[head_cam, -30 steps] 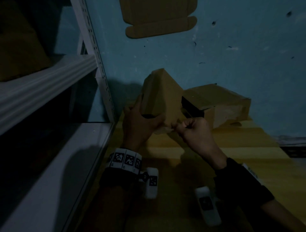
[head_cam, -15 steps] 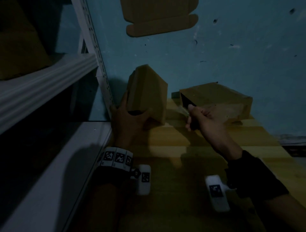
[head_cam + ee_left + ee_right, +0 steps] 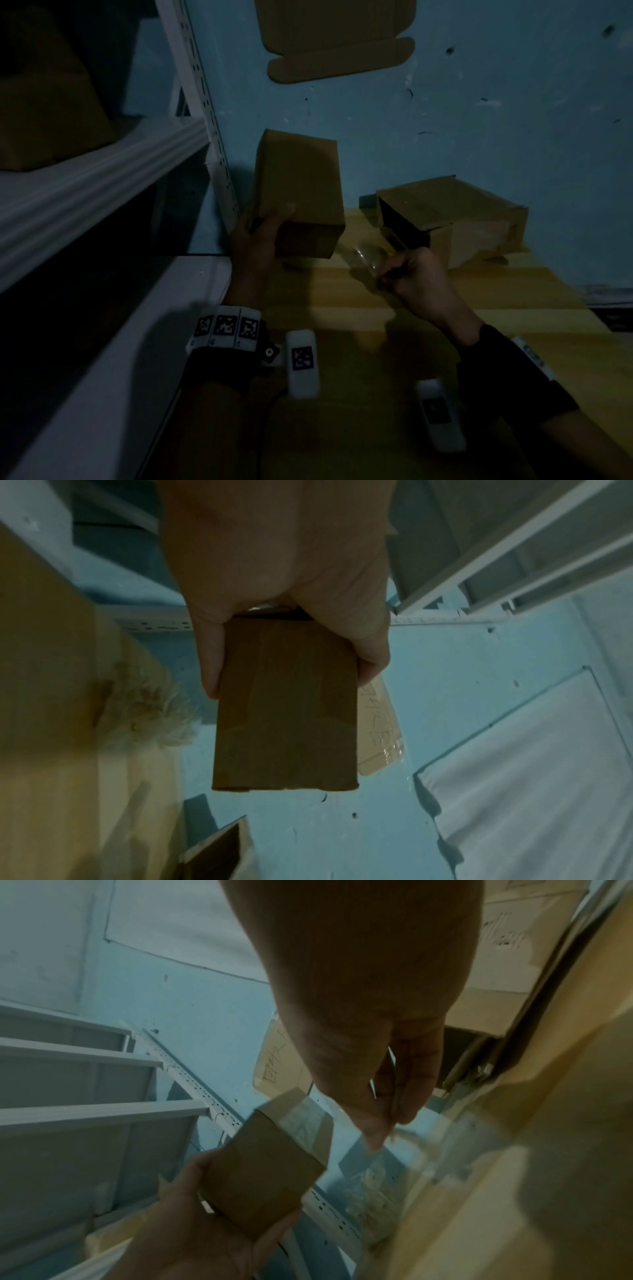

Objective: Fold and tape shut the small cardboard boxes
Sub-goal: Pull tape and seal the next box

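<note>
Cardboard box [image 3: 301, 192], small and brown, is held up above a yellow wooden table [image 3: 342, 359] by the person's left hand [image 3: 255, 240]. The hand grips the box's near lower end: the thumb lies across the top face and the fingers wrap the underside, so most of the box reaches away from the palm toward the wall. From the left wrist view, the same box [image 3: 286, 704] extends straight out past the fingers [image 3: 209, 666], and its flaps look closed, with a glossy strip running along its face.

To the right, just beside the box's lower corner, the right hand [image 3: 416, 277] has its fingers curled, pinching a length of clear tape [image 3: 364, 258]. The tape stretches between that hand and the box's near end. The right wrist view shows the thumb and fingertips [image 3: 373, 1137] drawn close together, with a pale shiny band of tape lying over the end of the box [image 3: 274, 1161].

Both forearms wear dark bands carrying white camera units with black square markers.

Farther back on the table, close to the wall, lies a larger cardboard carton [image 3: 455, 219] with a dark open side. A white metal shelf rack [image 3: 102, 178] stands to the left. Behind everything is a blue wall [image 3: 479, 102], with a flat unfolded cardboard sheet [image 3: 337, 37] fixed high on it.
</note>
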Demonstrator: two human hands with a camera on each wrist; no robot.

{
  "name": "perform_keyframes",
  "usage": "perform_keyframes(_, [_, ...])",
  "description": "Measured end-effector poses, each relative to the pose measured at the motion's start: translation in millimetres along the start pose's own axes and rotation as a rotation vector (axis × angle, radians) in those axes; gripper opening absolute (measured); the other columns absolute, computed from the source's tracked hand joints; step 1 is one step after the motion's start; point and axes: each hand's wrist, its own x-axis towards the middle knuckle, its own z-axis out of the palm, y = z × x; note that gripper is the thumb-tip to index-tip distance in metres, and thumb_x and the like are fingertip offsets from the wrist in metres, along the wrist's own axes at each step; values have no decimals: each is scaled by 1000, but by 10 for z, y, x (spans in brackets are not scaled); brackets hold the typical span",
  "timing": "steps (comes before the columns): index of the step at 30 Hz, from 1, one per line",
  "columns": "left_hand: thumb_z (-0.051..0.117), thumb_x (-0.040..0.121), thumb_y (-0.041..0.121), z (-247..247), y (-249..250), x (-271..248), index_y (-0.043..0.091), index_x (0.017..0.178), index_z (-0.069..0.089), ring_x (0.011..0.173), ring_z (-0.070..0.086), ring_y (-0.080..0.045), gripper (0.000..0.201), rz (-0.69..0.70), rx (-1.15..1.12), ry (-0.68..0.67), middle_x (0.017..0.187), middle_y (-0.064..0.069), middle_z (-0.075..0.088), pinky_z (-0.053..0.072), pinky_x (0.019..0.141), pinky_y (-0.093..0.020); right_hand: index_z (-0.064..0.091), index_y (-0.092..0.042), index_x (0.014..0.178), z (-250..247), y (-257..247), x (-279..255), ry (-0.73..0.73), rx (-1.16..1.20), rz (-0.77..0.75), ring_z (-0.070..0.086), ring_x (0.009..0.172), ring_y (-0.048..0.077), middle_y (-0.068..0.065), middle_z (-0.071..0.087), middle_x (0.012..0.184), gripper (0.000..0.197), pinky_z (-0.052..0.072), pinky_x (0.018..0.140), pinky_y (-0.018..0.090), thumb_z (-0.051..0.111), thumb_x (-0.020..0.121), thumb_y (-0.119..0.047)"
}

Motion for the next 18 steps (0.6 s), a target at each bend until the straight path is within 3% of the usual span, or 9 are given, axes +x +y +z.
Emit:
perform_keyframes(3, [79, 79, 28, -21, 18, -4, 17, 133, 59, 110, 65, -23, 58, -45, -52, -6, 122, -3, 67, 58, 88, -44, 79, -22, 75, 25, -11, -9, 0, 25, 10, 65, 69, -12, -19, 70, 69, 10, 43, 64, 7, 82, 83, -18])
perform_keyframes(5, [74, 83, 27, -25, 36, -8, 17, 131, 60, 105, 66, -21, 50, -93, -95, -23, 118, -3, 68, 61, 76, -37, 74, -18, 64, 57, -49, -20, 16, 63, 10, 62, 54, -3, -10, 68, 56, 25, 43, 55, 9, 79, 87, -27])
perform_keyframes(8, [72, 85, 28, -21, 48, -23, 17, 128, 61, 100, 67, -20, 46, -118, -110, -48, 116, -4, 69, 59, 59, -28, 64, -14, 53, 133, -111, -13, 89, 149, 66, 52, 39, 4, -3, 59, 44, 56, 41, 47, 12, 61, 100, -44])
perform_keyframes(10, [72, 85, 29, -20, 45, -24, 17, 128, 62, 98, 67, -19, 46, -117, -100, -53, 117, -4, 69, 57, 57, -26, 64, -13, 52, 172, -116, -2, 120, 136, 45, 51, 37, 6, -2, 58, 43, 58, 41, 45, 15, 56, 103, -39])
perform_keyframes(14, [71, 85, 31, -35, 34, -21, 22, 123, 63, 97, 67, -16, 40, -114, -94, -80, 116, -2, 69, 56, 55, -24, 76, -10, 65, 214, -100, 42, 98, 68, 71, 65, 53, 6, -1, 71, 59, 33, 50, 52, 18, 70, 95, -23])
perform_keyframes(17, [72, 84, 32, -54, 18, -26, 25, 117, 64, 96, 68, -15, 35, -100, -81, -94, 114, -1, 69, 57, 58, -26, 75, -17, 79, 263, -140, 78, 56, 117, 129, 68, 76, -1, -8, 74, 81, 9, 53, 68, 18, 82, 84, -14])
perform_keyframes(18, [72, 84, 32, -57, 17, -25, 26, 117, 64, 96, 69, -15, 34, -100, -84, -99, 113, 0, 70, 57, 60, -27, 73, -19, 84, 281, -157, 78, 56, 138, 149, 68, 83, 0, -8, 73, 87, 16, 54, 73, 20, 86, 79, -12])
